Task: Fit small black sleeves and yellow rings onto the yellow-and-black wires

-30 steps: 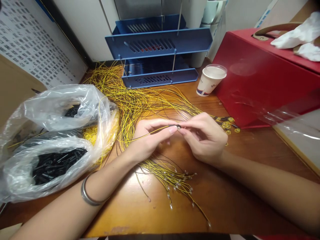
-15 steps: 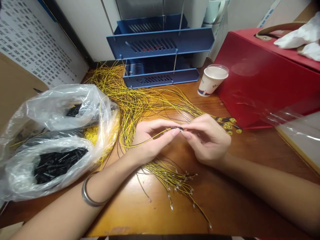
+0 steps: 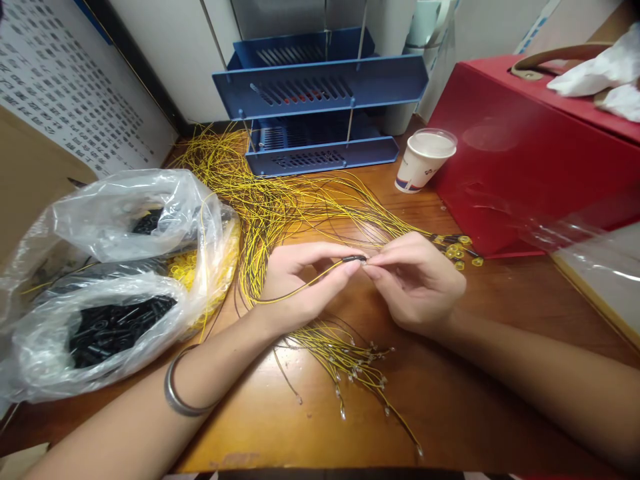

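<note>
Between thumb and forefinger, my left hand (image 3: pixel 307 283) pinches a small black sleeve (image 3: pixel 353 259) with a yellow and black wire (image 3: pixel 300 291) running back from it over the hand. My right hand (image 3: pixel 417 280) is closed at the sleeve's right end, its thumb and forefinger on a tiny clear tip; the exact contact is too small to tell. Under and behind my left hand lies a big bundle of yellow and black wires (image 3: pixel 265 213). Their clear-tipped ends (image 3: pixel 357 367) spread over the wooden table (image 3: pixel 250 413) in front.
Plastic bags (image 3: pixel 195 293) holding black sleeves (image 3: pixel 120 327) and yellow pieces stand at the left. Behind are a blue tray rack (image 3: pixel 320 87) and a paper cup (image 3: pixel 425 160). A red box (image 3: pixel 525 160) is at the right, with yellow-ended wires (image 3: pixel 456 250) beside it.
My right hand has shifted very slightly to the right. More of the black sleeve now shows between the fingertips. The bags, rack and cup have not moved.
</note>
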The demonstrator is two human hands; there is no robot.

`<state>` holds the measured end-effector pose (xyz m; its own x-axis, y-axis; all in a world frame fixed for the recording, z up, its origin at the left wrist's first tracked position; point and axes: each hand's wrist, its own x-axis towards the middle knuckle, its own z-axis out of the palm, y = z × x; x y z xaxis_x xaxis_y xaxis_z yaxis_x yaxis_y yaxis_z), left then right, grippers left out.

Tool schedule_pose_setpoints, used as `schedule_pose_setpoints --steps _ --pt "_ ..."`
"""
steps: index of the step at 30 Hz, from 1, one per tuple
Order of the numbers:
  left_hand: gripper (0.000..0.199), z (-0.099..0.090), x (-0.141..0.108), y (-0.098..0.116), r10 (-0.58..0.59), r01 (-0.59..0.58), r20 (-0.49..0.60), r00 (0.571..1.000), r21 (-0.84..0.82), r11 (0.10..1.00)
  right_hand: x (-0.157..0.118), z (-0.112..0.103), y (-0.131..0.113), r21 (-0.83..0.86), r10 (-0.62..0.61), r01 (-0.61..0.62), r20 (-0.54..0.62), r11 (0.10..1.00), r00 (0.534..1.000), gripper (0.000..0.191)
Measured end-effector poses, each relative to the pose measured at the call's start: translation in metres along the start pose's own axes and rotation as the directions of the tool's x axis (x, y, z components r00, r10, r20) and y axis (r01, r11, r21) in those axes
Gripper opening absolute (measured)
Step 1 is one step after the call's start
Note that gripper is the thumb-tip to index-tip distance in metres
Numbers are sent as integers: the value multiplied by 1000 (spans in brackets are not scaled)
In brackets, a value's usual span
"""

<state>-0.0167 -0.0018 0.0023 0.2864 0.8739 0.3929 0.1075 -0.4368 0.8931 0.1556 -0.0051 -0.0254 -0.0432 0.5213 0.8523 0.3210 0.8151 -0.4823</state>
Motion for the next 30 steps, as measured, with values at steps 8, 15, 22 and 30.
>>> schedule_pose_setpoints --steps 8,15,22,30 --pt "11 -1 0 1 0 0 18 1000 10 1000 1 1 -1 -5 -16 16 -1 1000 1000 18" --pt "10 -2 0 2 -18 18 25 1000 15 1000 1 1 -1 10 -44 44 2 999 999 21" --pt "11 -2 -1 0 -45 44 3 999 43 998 -1 1 1 12 -39 40 -4 999 999 20" --pt "15 -1 -1 -1 -54 54 6 998 44 998 -2 2 2 -2 -24 24 -2 1000 1000 19"
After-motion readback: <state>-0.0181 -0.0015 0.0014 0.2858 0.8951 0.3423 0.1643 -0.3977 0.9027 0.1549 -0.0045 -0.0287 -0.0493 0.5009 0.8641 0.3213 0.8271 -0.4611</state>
